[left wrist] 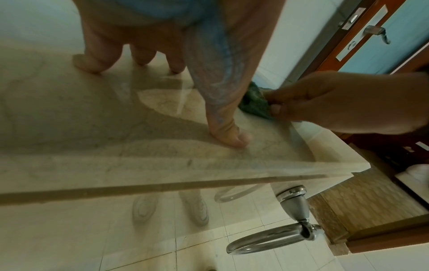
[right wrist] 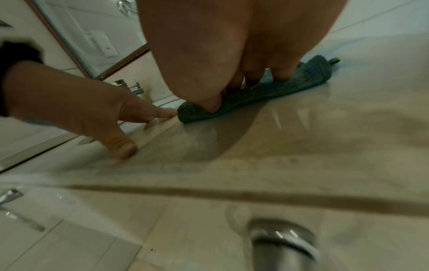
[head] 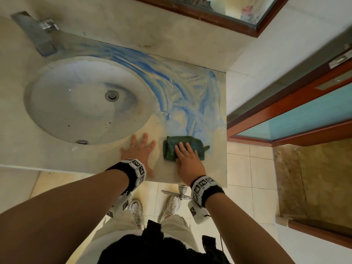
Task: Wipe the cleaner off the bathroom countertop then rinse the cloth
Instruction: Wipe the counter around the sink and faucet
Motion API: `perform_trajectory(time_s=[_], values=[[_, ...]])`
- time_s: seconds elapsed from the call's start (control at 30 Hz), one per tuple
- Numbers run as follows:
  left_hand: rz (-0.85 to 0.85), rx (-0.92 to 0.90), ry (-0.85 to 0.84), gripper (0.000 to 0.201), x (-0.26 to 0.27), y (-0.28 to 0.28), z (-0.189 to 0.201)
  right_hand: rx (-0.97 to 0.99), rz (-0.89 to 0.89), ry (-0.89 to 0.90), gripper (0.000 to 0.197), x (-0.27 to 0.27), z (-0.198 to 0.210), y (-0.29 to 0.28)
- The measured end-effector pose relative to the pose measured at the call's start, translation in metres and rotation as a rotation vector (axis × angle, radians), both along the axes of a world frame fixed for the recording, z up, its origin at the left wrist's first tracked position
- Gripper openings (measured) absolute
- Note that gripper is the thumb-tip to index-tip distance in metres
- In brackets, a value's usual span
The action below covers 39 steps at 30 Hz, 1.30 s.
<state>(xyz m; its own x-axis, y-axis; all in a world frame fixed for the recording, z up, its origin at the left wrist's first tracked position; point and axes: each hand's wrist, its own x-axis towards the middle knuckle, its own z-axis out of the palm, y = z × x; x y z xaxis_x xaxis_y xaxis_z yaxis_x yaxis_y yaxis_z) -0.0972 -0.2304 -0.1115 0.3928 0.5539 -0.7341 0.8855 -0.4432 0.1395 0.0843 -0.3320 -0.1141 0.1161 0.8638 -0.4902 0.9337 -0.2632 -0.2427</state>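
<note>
A folded dark green cloth point(head: 171, 149) point(left wrist: 254, 104) point(right wrist: 267, 91) lies near the front right of the beige marble countertop point(head: 163, 174). My right hand point(head: 187, 159) point(right wrist: 232, 55) presses down on it with straight fingers. Blue cleaner streaks point(head: 171, 86) cover the counter from behind the sink to the right edge, ending just beyond the cloth. My left hand point(head: 140, 149) point(left wrist: 162, 45) rests flat on the counter left of the cloth, fingers spread, thumb point(left wrist: 228, 135) on the marble, holding nothing.
The oval sink basin point(head: 76, 103) with its drain sits to the left, the faucet point(head: 36, 35) at the back left. A framed mirror point(head: 228, 8) hangs behind. A wooden door point(head: 304, 111) stands right of the counter's edge. A chrome towel ring point(left wrist: 271, 238) hangs under the front edge.
</note>
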Motion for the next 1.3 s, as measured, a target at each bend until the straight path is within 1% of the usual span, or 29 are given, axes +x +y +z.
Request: perform_trajectory(time_s=[0.17,0.27,0.37,0.5,0.57,0.67,0.8,0.87,0.97,1.07,1.17,1.23,1.3], values=[[0.002,-0.017,-0.010,0.124,-0.001,0.002,-0.001,-0.018,0.009,-0.016,0.053,0.018,-0.002,-0.070],[0.003,-0.022,-0.002,0.125,0.000,0.002,-0.002,-0.048,0.048,-0.038,0.055,0.023,-0.004,-0.086],[0.009,-0.011,0.005,0.127,0.001,0.003,-0.004,-0.014,0.120,-0.029,0.055,0.025,-0.004,-0.060],[0.010,0.023,0.048,0.127,0.002,-0.001,-0.003,0.014,0.193,0.001,0.058,0.022,-0.006,-0.001],[0.010,0.049,0.068,0.126,0.005,-0.004,-0.001,0.016,0.229,0.004,0.057,0.024,-0.004,0.013],[0.044,0.050,0.061,0.126,0.006,-0.007,0.002,0.010,0.285,0.011,0.056,0.044,0.002,-0.006],[0.098,0.033,0.087,0.128,0.014,-0.010,0.004,-0.020,0.351,-0.027,0.054,0.098,0.007,-0.057],[0.124,0.035,0.107,0.127,0.021,-0.014,0.006,-0.042,0.394,-0.051,0.054,0.115,0.009,-0.067],[0.164,0.052,0.123,0.125,0.027,-0.018,0.007,-0.072,0.485,-0.044,0.059,0.116,0.009,-0.049],[0.218,0.054,0.138,0.124,0.032,-0.024,0.007,-0.054,0.582,-0.019,0.063,0.099,-0.001,-0.009],[0.351,0.032,0.154,0.122,0.048,-0.033,0.008,-0.059,0.613,0.017,0.065,0.085,-0.003,0.026],[0.476,0.008,0.151,0.125,0.058,-0.038,0.007,-0.045,0.623,0.024,0.061,0.089,-0.001,0.029],[0.536,-0.014,0.148,0.129,0.066,-0.041,0.007,-0.030,0.601,0.028,0.057,0.107,0.001,0.012]])
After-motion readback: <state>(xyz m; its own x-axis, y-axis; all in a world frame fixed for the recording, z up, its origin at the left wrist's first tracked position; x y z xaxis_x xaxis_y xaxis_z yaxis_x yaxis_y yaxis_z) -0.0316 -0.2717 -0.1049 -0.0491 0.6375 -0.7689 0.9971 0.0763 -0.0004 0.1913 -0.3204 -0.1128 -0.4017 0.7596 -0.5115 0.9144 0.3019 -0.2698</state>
